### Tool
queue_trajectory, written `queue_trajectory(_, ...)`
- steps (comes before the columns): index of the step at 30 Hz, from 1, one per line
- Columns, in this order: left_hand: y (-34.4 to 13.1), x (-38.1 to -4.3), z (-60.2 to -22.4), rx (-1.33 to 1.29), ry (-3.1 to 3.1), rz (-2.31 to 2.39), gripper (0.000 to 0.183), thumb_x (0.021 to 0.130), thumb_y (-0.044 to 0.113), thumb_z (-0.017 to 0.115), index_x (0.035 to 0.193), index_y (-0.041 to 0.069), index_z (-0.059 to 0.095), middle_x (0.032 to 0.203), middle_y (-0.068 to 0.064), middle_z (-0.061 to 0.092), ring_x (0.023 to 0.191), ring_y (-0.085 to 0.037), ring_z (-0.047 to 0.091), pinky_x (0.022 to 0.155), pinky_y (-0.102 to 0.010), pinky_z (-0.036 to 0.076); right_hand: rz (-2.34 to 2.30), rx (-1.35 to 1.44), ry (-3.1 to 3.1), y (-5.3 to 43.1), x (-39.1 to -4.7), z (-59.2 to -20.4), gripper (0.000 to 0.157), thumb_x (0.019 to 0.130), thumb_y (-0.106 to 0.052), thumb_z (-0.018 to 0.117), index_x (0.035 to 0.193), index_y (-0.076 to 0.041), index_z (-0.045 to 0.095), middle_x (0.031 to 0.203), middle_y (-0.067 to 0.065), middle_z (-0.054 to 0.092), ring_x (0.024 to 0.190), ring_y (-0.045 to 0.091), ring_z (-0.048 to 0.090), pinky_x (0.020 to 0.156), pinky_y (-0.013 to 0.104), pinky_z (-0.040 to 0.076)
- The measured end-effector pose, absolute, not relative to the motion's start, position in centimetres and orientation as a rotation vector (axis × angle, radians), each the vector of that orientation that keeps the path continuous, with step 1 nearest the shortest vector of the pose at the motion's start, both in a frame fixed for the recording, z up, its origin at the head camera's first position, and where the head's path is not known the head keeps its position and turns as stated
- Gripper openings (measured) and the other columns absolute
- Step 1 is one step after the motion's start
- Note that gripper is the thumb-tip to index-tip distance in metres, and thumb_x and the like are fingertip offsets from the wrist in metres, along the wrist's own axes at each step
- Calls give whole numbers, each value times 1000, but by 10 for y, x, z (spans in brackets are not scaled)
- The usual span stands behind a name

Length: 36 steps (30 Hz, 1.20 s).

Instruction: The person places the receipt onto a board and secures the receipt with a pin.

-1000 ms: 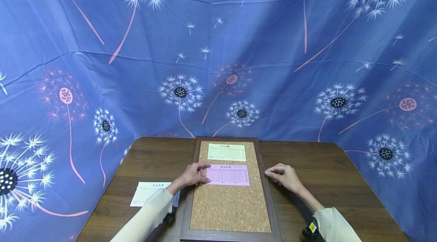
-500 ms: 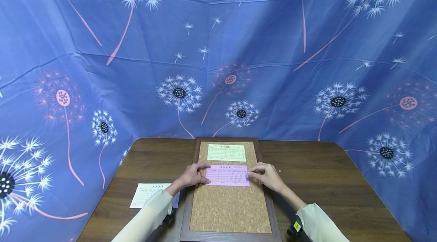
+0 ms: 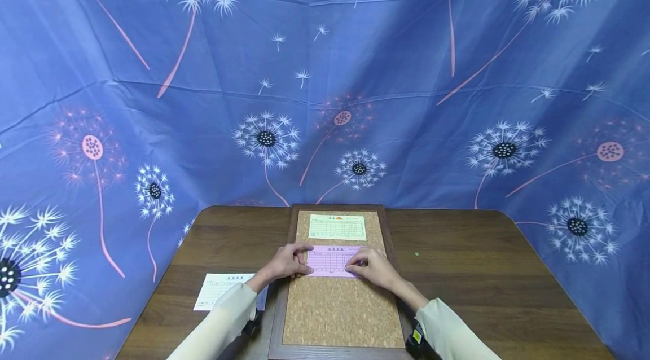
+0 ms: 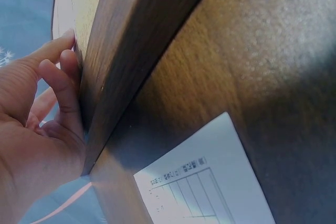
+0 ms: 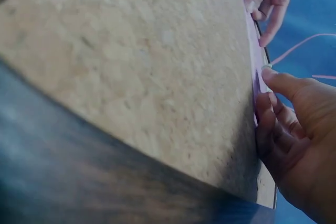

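Note:
A pink printed form [image 3: 327, 261] lies on the framed cork board [image 3: 340, 312], below a green printed form [image 3: 337, 227] with a small orange spot at its top. At the pink form's left edge, my left hand [image 3: 285, 261] presses with thumb and forefinger set apart, its other fingers [image 4: 69, 85] against the wooden frame. My right hand [image 3: 374, 268] is over the form's right part, with thumb and forefinger together. They pinch a tiny pale pin-like piece [image 5: 267, 66], mostly hidden by the fingertips.
White printed forms [image 3: 218, 289] lie on the wooden table [image 3: 487, 281] left of the board, partly under the left forearm. A tiny green piece [image 3: 417, 254] lies right of the board. Behind the table hangs a blue dandelion-print cloth [image 3: 431, 140].
My right hand has moved left from beside the board's right frame, across the form's right edge, onto the pink form. The tiny green piece on the table came into view. My left hand stays put.

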<state>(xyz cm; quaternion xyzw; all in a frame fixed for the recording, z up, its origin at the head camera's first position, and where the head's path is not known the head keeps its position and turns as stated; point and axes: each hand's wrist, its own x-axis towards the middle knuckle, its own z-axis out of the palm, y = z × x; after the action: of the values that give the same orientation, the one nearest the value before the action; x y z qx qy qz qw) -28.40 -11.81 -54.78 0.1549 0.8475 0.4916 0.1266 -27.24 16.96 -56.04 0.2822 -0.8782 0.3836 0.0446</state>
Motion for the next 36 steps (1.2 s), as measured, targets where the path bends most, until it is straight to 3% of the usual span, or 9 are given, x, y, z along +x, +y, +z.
queue_trajectory(6, -119, -284, -548, 469, 2465, 1438, 60, 77, -2, 84, 132, -5, 62, 72, -2, 57, 49, -7, 53, 45, -19, 44, 1021, 862, -2667, 165, -274, -562, 2, 84, -15, 83, 83, -14, 82, 79, -7, 70, 69, -4, 52, 62, 16, 45)
queue_trajectory(24, -119, -284, -548, 459, 2455, 1442, 60, 77, -3, 84, 132, -6, 62, 71, -2, 56, 49, -7, 53, 45, -18, 44, 1057, 843, -2737, 166, -272, -555, 10, 85, -10, 81, 95, -6, 82, 91, 3, 76, 75, 4, 58, 65, 17, 46)
queue_trajectory(36, -119, -284, -546, 483, 2465, 1422, 60, 78, -2, 83, 133, -6, 62, 71, -2, 57, 48, -7, 52, 44, -19, 43, 924, 893, -2717, 162, -272, -554, 15, 85, -10, 81, 100, -9, 82, 93, -1, 76, 74, -1, 56, 65, 17, 46)
